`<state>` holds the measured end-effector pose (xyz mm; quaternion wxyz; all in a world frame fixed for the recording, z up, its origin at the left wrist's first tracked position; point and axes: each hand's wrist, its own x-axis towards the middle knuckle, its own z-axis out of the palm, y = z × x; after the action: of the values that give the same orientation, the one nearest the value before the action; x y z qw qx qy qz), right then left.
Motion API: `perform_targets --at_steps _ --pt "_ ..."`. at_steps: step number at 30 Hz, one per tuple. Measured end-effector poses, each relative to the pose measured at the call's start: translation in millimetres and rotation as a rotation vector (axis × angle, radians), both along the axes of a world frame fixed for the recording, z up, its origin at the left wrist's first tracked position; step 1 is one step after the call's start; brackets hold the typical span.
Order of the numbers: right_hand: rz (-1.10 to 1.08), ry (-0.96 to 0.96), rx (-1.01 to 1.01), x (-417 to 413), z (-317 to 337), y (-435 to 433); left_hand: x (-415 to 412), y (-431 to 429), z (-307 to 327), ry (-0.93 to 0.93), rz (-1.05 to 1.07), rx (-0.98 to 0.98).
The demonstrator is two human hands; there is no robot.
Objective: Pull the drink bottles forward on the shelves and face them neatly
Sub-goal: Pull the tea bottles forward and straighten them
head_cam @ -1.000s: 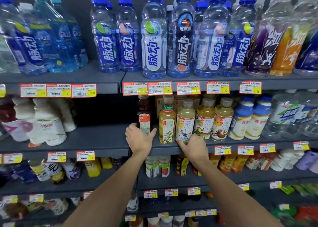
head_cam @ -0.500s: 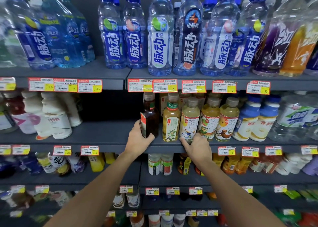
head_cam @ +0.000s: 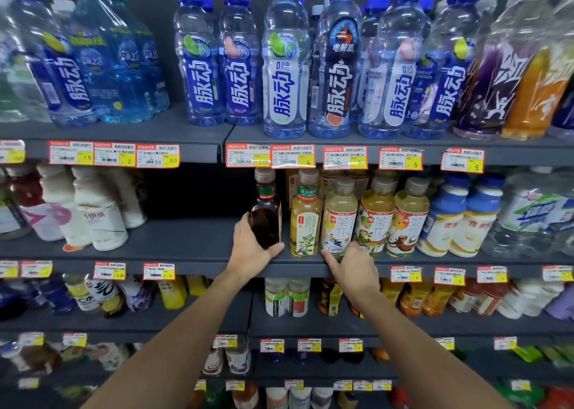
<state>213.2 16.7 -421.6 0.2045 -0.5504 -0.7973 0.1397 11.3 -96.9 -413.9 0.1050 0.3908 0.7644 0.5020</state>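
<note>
Shelf (head_cam: 186,241): left grip (head_cam: 251,253) clasps upright dark bottle (head_cam: 265,219) (cap up); right grip (head_cam: 354,269) unclear.

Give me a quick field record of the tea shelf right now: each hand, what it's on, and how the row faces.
shelf: middle shelf, tea row
left hand: grips the dark tea bottle low on its body
dark tea bottle: upright, at the row's left end, no body label showing
right hand: at the foot of the pale tea bottle; grip unclear
between them: green-label bottle, upright, label facing out
likely next: turn the dark tea bottle until its label faces out
</note>
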Motion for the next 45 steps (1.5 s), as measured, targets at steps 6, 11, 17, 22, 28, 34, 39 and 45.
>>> perform_targets --at_steps 6,11,17,22,28,34,39,45 --pt "0.001 -0.032 0.003 1 0 2 18 11 -3 0.000 0.202 0.049" --pt "0.015 -0.026 0.019 1 -1 2 4 2 -2 -0.051 0.002 -0.037" --pt "0.021 -0.031 0.024 2 -1 2 3 -4 -7 0.083 0.036 -0.141" --pt "0.019 -0.038 0.016 1 -1 2 -5 -3 -8 0.101 0.028 -0.167" --pt "0.021 -0.051 0.025 2 -1 2 -21 -2 -3 0.275 -0.006 -0.354" --pt "0.024 -0.051 0.032 3 -2 1 -26 0 -4 0.303 -0.027 -0.384" --pt "0.027 -0.046 0.042 3 -3 1 -27 4 -1 0.297 -0.022 -0.400" --pt "0.039 -0.053 0.059 3 -4 6 -28 6 0 0.314 -0.020 -0.403"
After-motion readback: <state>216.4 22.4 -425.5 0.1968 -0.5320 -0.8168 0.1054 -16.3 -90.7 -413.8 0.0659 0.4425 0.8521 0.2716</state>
